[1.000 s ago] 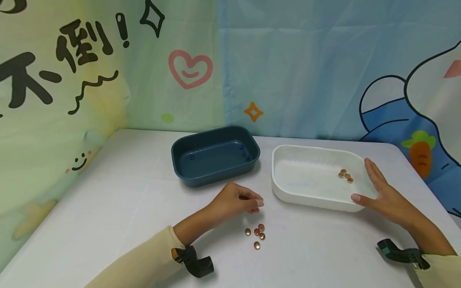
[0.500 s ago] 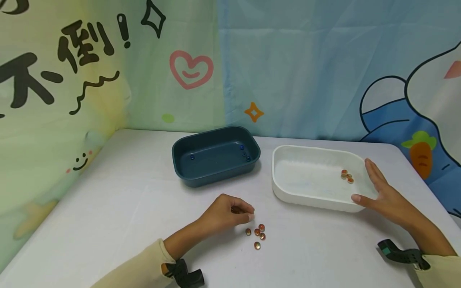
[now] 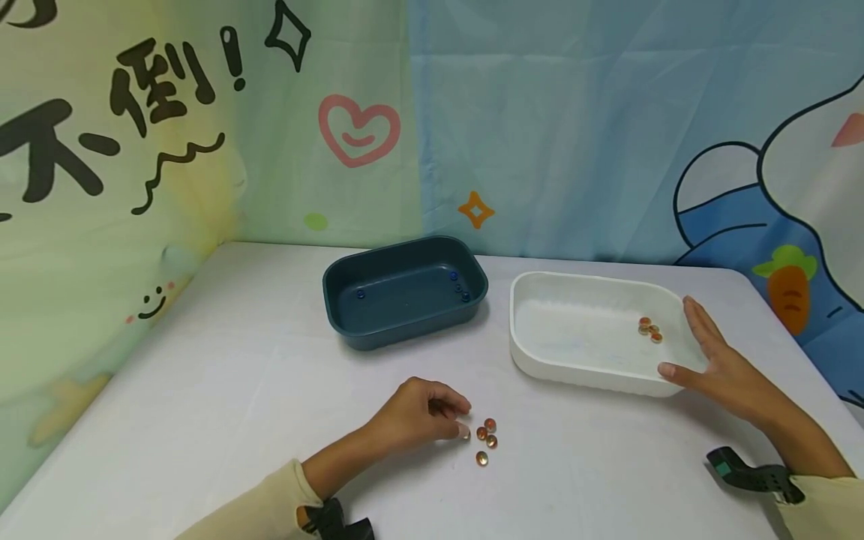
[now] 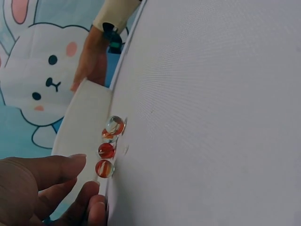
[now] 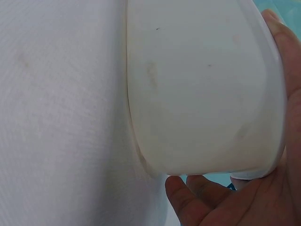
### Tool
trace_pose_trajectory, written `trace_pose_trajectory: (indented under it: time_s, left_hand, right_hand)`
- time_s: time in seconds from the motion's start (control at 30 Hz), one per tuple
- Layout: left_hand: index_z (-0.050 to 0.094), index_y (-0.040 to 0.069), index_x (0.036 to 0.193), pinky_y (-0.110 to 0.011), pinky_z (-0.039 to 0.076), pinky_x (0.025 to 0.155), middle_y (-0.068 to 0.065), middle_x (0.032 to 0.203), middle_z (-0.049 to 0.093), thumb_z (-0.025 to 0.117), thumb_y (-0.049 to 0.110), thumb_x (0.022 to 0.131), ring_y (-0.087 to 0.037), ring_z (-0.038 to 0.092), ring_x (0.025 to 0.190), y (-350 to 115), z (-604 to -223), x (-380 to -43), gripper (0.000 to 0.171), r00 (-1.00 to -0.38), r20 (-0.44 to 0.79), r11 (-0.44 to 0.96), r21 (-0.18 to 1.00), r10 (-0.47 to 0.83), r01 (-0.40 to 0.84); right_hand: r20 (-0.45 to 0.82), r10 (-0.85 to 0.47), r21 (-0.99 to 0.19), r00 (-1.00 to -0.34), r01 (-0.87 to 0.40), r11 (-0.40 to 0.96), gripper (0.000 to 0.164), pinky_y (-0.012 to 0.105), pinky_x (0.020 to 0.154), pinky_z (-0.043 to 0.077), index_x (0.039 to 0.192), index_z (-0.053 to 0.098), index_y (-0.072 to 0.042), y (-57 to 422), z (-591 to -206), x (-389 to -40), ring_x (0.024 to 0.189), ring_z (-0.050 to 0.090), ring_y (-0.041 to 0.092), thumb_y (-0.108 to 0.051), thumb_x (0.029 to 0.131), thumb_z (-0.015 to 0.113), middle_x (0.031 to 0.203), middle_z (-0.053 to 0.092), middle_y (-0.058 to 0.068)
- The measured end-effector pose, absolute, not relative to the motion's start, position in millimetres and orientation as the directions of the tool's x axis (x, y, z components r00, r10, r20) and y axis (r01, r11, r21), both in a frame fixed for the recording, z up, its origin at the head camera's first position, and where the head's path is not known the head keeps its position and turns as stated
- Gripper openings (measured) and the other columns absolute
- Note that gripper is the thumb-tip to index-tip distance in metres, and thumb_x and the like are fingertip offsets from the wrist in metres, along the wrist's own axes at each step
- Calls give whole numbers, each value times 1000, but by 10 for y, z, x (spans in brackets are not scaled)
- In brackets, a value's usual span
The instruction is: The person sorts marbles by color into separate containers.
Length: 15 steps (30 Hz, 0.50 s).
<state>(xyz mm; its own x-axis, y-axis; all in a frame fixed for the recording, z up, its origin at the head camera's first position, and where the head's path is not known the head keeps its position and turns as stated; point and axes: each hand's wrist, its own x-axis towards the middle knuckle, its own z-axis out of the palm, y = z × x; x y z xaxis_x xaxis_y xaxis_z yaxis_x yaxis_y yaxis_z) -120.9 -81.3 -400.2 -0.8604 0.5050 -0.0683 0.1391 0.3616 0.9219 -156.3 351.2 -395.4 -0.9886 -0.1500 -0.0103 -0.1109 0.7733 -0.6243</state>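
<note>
My left hand [image 3: 418, 412] is low over the table, thumb and fingers apart, right beside a small group of red-orange glass marbles [image 3: 490, 425]. The leftmost marble is mostly covered by its thumb tip in the head view. In the left wrist view, a red-and-clear marble [image 4: 104, 168] shows close to the fingertips [image 4: 94, 188], with others behind it. My right hand [image 3: 725, 379] holds the right end of a white plastic tray [image 3: 574, 379], thumb at the near rim and fingers along the end wall. Several orange marbles [image 3: 644, 329] lie inside this tray.
A dark blue tray [image 3: 405, 335] stands at the back, left of the white one, with several small blue marbles [image 3: 454, 277] inside. A printed cloth backdrop [image 3: 553, 135] rises behind the white-covered table [image 3: 236, 375].
My left hand has come down and to the left, from beside the white tray to the leftmost loose marble, its thumb and fingers parting. The right hand stays on the white tray.
</note>
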Motion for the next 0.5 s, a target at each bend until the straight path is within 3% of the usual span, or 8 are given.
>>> trace_pose_trajectory:
  time_s: [0.3,0.5]
  left_hand:
    - [75,4,96,-20,50,68,5,83,68,81,2,76,-9,60,75,-800,-4043,-1215,21,-873,-59,383,911,484,151]
    - [74,4,98,-21,51,71,4,87,67,81,5,78,-7,60,79,-793,-4073,-1218,21,-854,-21,417,879,520,232]
  right_hand:
    - [-16,-153,-636,-988,-108,764,107,83,79,14,153,-17,-26,3505,-3934,-1557,136,-11,58,-35,88,68,158,-24,9]
    - [-14,-154,-639,-988,-110,761,107,83,80,12,153,-16,-28,3504,-3941,-1553,136,-12,57,-35,88,68,158,-24,9]
